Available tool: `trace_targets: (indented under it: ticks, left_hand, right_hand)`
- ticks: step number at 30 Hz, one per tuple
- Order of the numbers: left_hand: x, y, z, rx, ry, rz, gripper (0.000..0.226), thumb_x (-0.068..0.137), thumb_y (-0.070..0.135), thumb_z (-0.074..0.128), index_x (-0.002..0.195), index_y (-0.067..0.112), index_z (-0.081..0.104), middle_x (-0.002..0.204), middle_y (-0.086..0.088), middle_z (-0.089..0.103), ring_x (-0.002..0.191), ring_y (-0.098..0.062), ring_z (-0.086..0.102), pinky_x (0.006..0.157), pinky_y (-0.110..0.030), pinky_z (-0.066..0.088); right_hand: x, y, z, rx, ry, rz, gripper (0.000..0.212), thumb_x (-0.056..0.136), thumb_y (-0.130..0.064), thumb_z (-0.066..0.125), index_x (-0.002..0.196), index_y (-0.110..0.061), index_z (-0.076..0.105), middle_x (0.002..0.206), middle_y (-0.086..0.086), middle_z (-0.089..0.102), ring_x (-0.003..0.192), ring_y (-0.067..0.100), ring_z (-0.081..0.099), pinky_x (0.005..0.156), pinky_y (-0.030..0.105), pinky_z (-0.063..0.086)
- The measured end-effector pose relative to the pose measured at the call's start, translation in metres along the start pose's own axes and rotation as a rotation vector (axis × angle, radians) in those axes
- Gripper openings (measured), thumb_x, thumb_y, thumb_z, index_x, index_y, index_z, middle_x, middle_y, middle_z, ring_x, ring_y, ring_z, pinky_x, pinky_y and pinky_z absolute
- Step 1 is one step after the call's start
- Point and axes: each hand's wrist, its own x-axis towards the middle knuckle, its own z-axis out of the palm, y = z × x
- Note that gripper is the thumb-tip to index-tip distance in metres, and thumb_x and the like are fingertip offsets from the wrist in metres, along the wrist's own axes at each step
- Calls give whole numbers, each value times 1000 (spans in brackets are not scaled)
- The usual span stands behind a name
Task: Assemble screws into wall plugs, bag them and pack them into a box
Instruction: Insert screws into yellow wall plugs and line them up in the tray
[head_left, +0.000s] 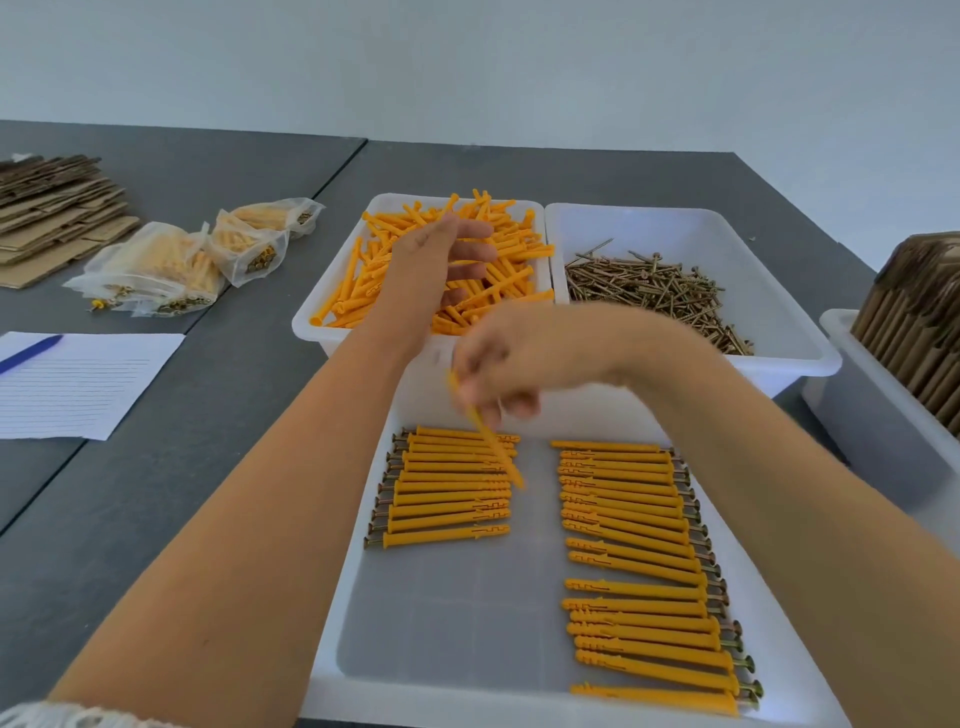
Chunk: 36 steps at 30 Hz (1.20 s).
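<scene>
Right hand (498, 364): centre of the frame, blurred, fingers pinched on one orange plug (488, 434) near its upper end; plug hangs slanted down over the top of the left row.
Left hand (447, 260): upper centre, over the plug bin (317, 322), fingers loosely spread above the pile, nothing visibly held; contact with the pile not clear.
Held plug: whether a screw already sits inside, cannot tell through the blur.
Loose plugs (498, 280): heaped in the bin under the left hand.
Loose screws (649, 296): tangled in the neighbouring bin (779, 322), upper right of centre.
Finished pieces: left row (447, 488) and right row (639, 566) in the near tray (441, 623), lower centre, screw heads facing outward at each side.
Handling, judged: plug light, stiff, slightly springy plastic, ribbed enough for a dry pinch; best taken at mid-shaft or near the collar, leaving the mouth free. Screws small, hard, sharp-tipped, prone to snag one another; best lifted by the head.
Filled bags (171, 265): left of the bins, soft clear plastic.
Flat cardboard (52, 208): upper left.
Lined paper (78, 384) and blue pen (31, 351): left edge.
Folded cartons (919, 322): right edge, upright in a bin.
</scene>
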Motion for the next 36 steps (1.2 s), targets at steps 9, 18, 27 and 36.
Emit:
trace_targets:
  ticks: [9,18,27,36]
  left_hand:
    - [1,1,0,-8,74,-76,57,106,45,22,97,24,74,83,8,73,72,-4,64,63,-21,46]
    - [9,-5,0,13,93,-62,54,106,43,26,93,22,74,78,8,73,66,-2,63,62,-20,47]
    - [-2,-11,10,391,158,317,31,100,11,41,91,14,71,80,3,68,71,-1,59,64,-16,48]
    - [1,-20,17,902,-126,297,20,96,24,53,110,23,67,104,6,66,92,-12,58,77,-28,47]
  right_hand:
    - [22,-39,112,-692,-187,-22,10,97,-11,50,88,-8,50,85,3,50,75,20,49,49,25,32]
    - [27,-36,127,-793,57,-119,6,96,-14,54,95,-14,47,73,-1,36,58,13,39,44,23,26]
    - [24,-21,72,-333,-31,-36,38,89,-43,68,72,-11,58,45,-5,54,60,18,56,61,31,46]
    - [0,61,-26,-213,861,277,27,95,-22,50,71,-9,49,66,4,50,53,13,44,55,28,41]
